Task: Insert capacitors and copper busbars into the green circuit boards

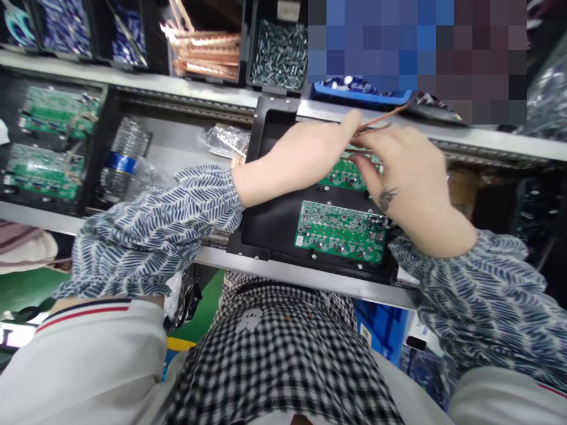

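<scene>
Two green circuit boards lie in a black tray (pixel 274 236) in front of me: a near circuit board (pixel 341 230) in plain sight and a far circuit board (pixel 343 175) partly covered by my hands. Above the far board, my left hand (pixel 310 150) has its fingers closed at the end of a thin copper strip (pixel 384 116). My right hand (pixel 410 177) meets it there, thumb and fingers curled around thin copper strips. Its thumb hangs just over the far board. How many strips are between the hands is hard to make out.
Behind the tray, a bin holds copper strips (pixel 208 53), and another holds screws (pixel 279 53). At left, a second black tray carries circuit boards (pixel 44 171). A plastic bottle (pixel 121 159) and a clear bag (pixel 225 140) lie between the trays. Metal rails (pixel 283 274) run along the bench.
</scene>
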`<state>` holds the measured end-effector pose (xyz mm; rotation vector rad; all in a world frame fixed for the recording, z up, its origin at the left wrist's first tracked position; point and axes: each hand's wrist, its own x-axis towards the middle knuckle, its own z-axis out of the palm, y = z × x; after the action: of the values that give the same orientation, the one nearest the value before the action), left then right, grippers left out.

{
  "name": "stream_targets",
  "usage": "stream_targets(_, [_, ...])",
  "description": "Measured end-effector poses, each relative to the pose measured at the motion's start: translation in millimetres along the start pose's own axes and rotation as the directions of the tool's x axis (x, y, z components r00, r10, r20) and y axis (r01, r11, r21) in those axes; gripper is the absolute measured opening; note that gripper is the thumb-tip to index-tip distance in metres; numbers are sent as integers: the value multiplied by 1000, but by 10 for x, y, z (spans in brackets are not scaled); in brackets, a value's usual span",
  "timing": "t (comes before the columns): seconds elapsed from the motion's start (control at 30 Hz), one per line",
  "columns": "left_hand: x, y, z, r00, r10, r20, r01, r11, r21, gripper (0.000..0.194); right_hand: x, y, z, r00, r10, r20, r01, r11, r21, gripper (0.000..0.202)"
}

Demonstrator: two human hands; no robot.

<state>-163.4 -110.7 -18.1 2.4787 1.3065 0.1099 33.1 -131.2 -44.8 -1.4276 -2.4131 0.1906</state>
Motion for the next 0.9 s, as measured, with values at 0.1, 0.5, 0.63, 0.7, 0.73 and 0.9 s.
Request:
stream_targets(0.1, [-20,75,20,999,46,-25,-48,994,-97,37,-68,-39,-77,999,17,-33,-16,1000,26,24])
stream_targets(0.5, [-66,-253,146,982,-171,-86,105,858,-502,18,-242,448,275,989,-107,101,105,994,28,29])
stream_targets(0.63, [-132,-236,156,975,-199,-96,113,822,-558,18,-225,444,263,985,-133,108,133,991,11,29])
stream_targets(0.7, [-147,-224,150,972,-213,-102,115,804,-584,17,-225,482,277,983,-148,110,147,989,23,29])
stream_targets(0.73, [-149,-217,148,969,-223,-102,119,791,-600,16,-225,502,290,983,-154,103,151,988,34,28])
stream_targets(0.9, [-110,-135,176,957,-284,-54,170,706,-688,13,-194,393,254,988,-124,89,123,992,25,26])
